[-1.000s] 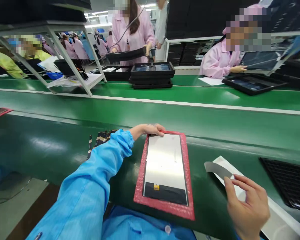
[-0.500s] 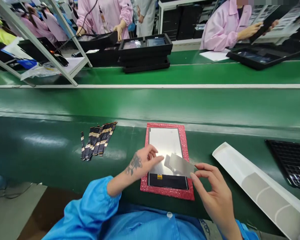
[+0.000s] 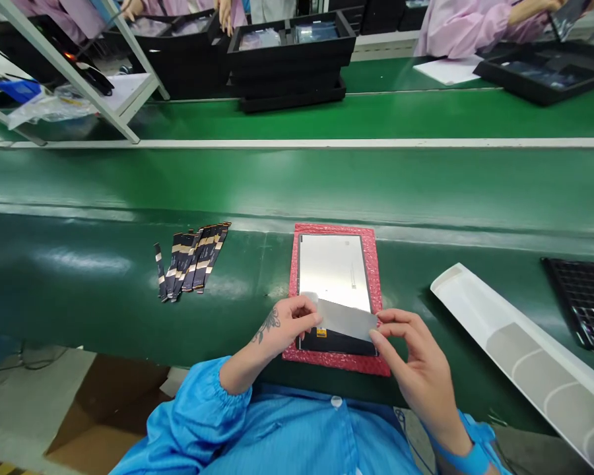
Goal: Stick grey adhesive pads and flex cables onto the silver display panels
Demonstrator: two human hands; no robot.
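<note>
A silver display panel (image 3: 334, 270) lies on a red bubble-wrap pad (image 3: 375, 264) on the green bench in front of me. Over the panel's near dark end I hold a grey adhesive strip (image 3: 345, 319) stretched between both hands. My left hand (image 3: 290, 326) pinches the strip's left end, with its fingers resting on the pad. The strip's right end sits between the thumb and fingers of my right hand (image 3: 416, 363). The strip lies low over the panel; whether it touches is unclear.
A fan of black and gold flex cables (image 3: 191, 260) lies to the left. A long white backing sheet (image 3: 519, 359) with grey strips runs along the right, beside a black grid tray (image 3: 581, 300). Beyond the green conveyor (image 3: 297, 178), stacked black trays (image 3: 292, 56) and people in pink coats.
My left hand came back from the pad's far edge to its near end. My right hand carried the grey strip from the backing sheet over to the panel, where both hands now hold it.
</note>
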